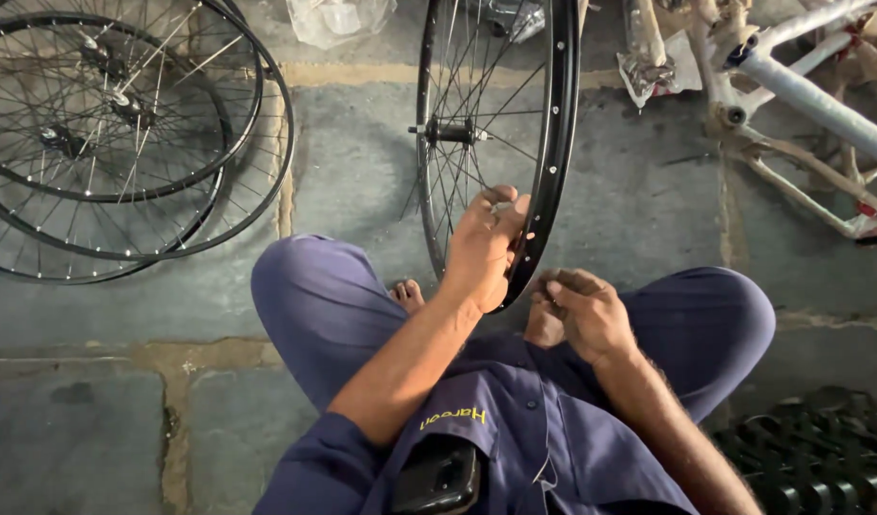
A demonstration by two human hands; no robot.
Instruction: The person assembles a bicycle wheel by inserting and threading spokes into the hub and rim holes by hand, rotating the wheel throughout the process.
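Down on the stone floor (639, 191), between the person's knees, stands a bike wheel (495, 133): black metal rim, thin shiny spokes fanning out from a small hub (450, 131) with the axle poking out sideways. It's upright, edge-on to the camera, and its lower part drops out of sight behind the hands.

Left hand (484, 250) is up against the lower part of the rim, fingers curled and pinched around the rim edge or a spoke there, so that grip is clenched on the wheel. Right hand (583, 313) sits just beside the bottom of the rim, lower and closer to the body, fingers folded into a loose fist. Can't tell if anything's inside that grip, too small to see.

Floor is big grey stone slabs, rough and dusty, with sandy joints between them. Toward the far left corner there's a stack of more black wheels (114, 133) lying flat. Far right has a white bike frame (820, 100) partly wrapped in brown paper. A crumpled clear plastic bag (338, 19) lies at the far edge, and some black knobby tyres (820, 453) sit near the right knee. Person's wearing a dark blue work uniform.
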